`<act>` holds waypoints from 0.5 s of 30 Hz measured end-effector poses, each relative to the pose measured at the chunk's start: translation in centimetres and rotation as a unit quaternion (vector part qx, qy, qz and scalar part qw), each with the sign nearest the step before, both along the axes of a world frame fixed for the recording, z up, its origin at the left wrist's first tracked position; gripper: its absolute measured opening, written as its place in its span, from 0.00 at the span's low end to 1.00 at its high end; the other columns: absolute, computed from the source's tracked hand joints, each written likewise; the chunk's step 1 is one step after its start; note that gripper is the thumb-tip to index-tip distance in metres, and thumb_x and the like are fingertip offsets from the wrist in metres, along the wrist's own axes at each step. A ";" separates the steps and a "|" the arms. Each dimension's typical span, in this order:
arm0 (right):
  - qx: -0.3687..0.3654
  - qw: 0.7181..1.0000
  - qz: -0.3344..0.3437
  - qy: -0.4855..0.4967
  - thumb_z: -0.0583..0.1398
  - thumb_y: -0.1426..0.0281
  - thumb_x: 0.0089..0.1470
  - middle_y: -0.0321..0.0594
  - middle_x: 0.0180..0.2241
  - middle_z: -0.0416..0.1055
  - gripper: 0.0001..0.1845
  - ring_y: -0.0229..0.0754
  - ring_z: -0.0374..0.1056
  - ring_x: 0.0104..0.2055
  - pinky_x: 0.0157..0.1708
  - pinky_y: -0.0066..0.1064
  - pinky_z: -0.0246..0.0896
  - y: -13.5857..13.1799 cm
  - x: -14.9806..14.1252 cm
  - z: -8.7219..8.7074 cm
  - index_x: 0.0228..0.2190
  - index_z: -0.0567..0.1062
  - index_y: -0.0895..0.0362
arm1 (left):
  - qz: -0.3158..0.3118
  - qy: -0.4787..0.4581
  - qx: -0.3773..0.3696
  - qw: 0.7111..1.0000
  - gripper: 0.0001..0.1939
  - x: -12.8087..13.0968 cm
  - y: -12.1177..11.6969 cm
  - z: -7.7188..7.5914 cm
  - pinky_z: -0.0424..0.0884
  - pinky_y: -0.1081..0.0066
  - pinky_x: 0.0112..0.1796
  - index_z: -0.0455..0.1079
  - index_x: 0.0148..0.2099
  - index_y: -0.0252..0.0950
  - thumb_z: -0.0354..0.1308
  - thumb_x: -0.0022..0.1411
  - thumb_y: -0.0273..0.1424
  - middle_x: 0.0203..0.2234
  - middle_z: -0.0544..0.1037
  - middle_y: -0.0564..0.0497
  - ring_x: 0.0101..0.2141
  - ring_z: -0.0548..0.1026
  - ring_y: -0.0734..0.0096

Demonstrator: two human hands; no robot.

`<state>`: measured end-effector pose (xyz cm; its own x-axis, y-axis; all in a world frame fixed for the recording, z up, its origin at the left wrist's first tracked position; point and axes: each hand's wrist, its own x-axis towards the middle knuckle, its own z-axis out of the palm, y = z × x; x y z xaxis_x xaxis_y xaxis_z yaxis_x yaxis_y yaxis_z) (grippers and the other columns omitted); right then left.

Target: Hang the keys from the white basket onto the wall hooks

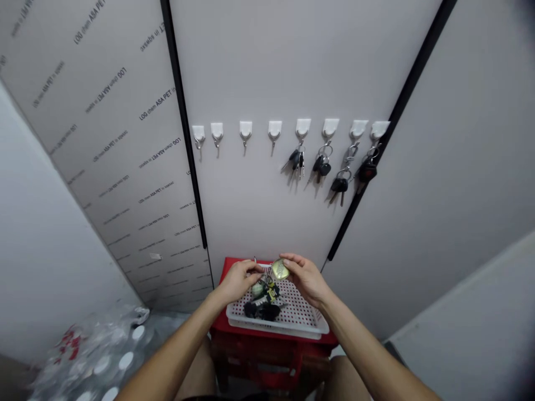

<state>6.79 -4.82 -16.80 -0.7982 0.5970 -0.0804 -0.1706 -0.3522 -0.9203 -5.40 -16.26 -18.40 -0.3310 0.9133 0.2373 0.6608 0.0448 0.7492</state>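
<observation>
Pinching a bunch of keys point(266, 303) by its upper end, low in the centre of the frame, with thumb and fingertips of the left hand point(239, 281) pressed together, and clamping a round gold-coloured tag point(280, 269) between thumb and fingers of the right hand point(307, 279). Hanging over or resting in a white holed basket point(288, 332) on a red stool point(229, 266); cannot tell which. Likely light, with hard, stiff keys swinging loosely; probably smooth and a little slippery at the tag, hardly fragile; best held by the upper end, where everything gathers, or by the tag's edge. Lying just below and right of the left fingertips, and lower left of the right hand, with the tag up between both. Facing, across the middle of the frame, a row of white hooks point(275, 128), with other keys point(321, 166) on the four at right.
</observation>
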 end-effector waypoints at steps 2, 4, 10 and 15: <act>-0.015 1.000 -0.005 0.011 0.61 0.69 0.30 0.32 0.19 0.67 0.13 0.31 0.62 0.22 0.26 0.25 0.56 0.2 0.3 0.4 0.25 0.68 0.59 | -0.008 -0.013 0.016 1.000 0.12 0.5 0.5 -0.3 0.60 0.74 0.37 0.65 0.36 0.35 0.47 0.46 0.25 0.31 0.70 0.50 0.34 0.66 0.74; -0.026 0.999 -0.008 0.019 0.61 0.70 0.30 0.33 0.19 0.67 0.13 0.31 0.62 0.22 0.26 0.25 0.56 0.3 0.6 0.6 0.25 0.68 0.59 | -0.008 -0.020 0.023 1.000 0.15 1.0 1.0 -0.6 0.59 0.73 0.39 0.64 0.38 0.35 0.48 0.44 0.25 0.34 0.69 0.50 0.36 0.65 0.73; -0.037 0.998 -0.027 0.050 0.61 0.70 0.31 0.33 0.19 0.68 0.12 0.31 0.62 0.22 0.25 0.24 0.57 0.7 1.2 1.2 0.25 0.68 0.59 | 0.006 -0.032 0.044 0.998 0.09 2.0 2.5 -0.4 0.61 0.76 0.31 0.67 0.31 0.34 0.48 0.46 0.28 0.25 0.70 0.51 0.29 0.66 0.75; -0.050 0.995 -0.066 0.060 0.61 0.71 0.29 0.33 0.19 0.67 0.13 0.30 0.62 0.21 0.24 0.24 0.58 1.6 2.0 1.8 0.24 0.68 0.59 | 0.048 -0.054 0.079 0.994 0.11 1.6 2.7 1.1 0.59 0.77 0.28 0.69 0.28 0.32 0.46 0.48 0.31 0.21 0.68 0.52 0.25 0.64 0.76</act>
<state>8.75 -3.20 -15.03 -0.7204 0.6915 -0.0534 -0.3277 -0.4072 -0.8525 -3.78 -13.59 -17.29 -0.4462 0.8306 0.3332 0.5750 -0.0192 0.8179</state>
